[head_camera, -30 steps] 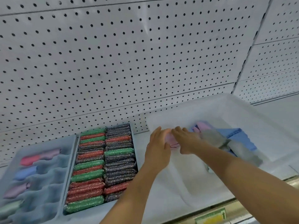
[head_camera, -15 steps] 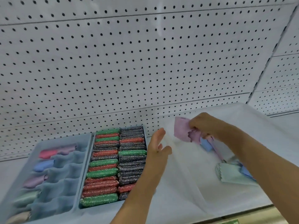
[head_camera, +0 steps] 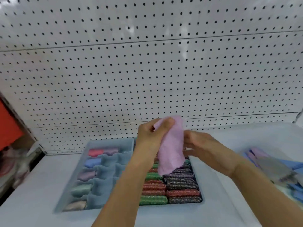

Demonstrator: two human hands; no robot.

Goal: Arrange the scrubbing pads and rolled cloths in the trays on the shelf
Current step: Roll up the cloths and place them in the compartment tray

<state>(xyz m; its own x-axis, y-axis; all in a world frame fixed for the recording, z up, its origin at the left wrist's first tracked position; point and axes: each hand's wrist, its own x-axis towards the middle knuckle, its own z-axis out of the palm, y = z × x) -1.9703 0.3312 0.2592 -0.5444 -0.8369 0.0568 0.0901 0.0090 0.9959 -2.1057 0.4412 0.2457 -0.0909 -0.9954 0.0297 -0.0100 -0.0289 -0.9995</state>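
A pink cloth (head_camera: pixel 171 148) hangs unrolled above the trays. My left hand (head_camera: pixel 151 133) pinches its top corner, and my right hand (head_camera: pixel 199 143) holds its right edge. Below them a tray (head_camera: pixel 185 204) is packed with glittery green, red and dark scrubbing pads (head_camera: pixel 180 185). To its left stands a blue-grey divided tray (head_camera: pixel 106 176) with several rolled cloths (head_camera: pixel 95 152) in its left compartments; most other compartments hold nothing.
A white bin (head_camera: pixel 242 138) at the right holds loose blue, pink and grey cloths (head_camera: pixel 270 166). White pegboard (head_camera: pixel 147 71) backs the shelf. A red object (head_camera: pixel 8 126) and clutter sit at the far left.
My right hand lifted the pink cloth out of the white bin and carried it left over the pad tray. My left hand rose and took hold of its top. The view shifted left.
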